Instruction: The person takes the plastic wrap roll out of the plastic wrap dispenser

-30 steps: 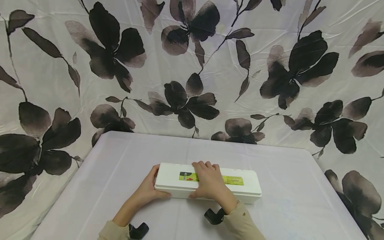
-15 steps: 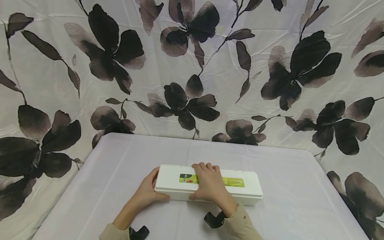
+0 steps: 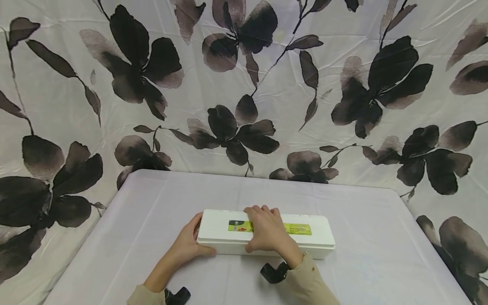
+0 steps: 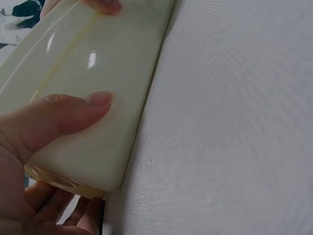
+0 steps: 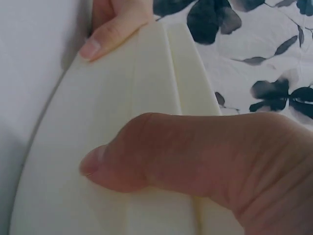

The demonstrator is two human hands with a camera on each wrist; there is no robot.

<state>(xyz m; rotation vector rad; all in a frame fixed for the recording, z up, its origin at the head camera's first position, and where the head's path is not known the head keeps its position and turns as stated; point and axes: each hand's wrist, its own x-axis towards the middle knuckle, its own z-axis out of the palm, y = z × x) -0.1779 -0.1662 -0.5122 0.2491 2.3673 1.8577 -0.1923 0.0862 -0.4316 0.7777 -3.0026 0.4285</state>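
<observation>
Room of unclear kind: a white-covered table against a wrinkled, dark-flowered cloth backdrop.

Smooth, glossy plastic box

White box, yellow-green label; beige sleeves; white tablecloth; black-brown floral, whitish backdrop.

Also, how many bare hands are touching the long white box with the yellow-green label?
2: the left hand grips the box at its left end; the right hand grips it from above, near the middle.
</observation>
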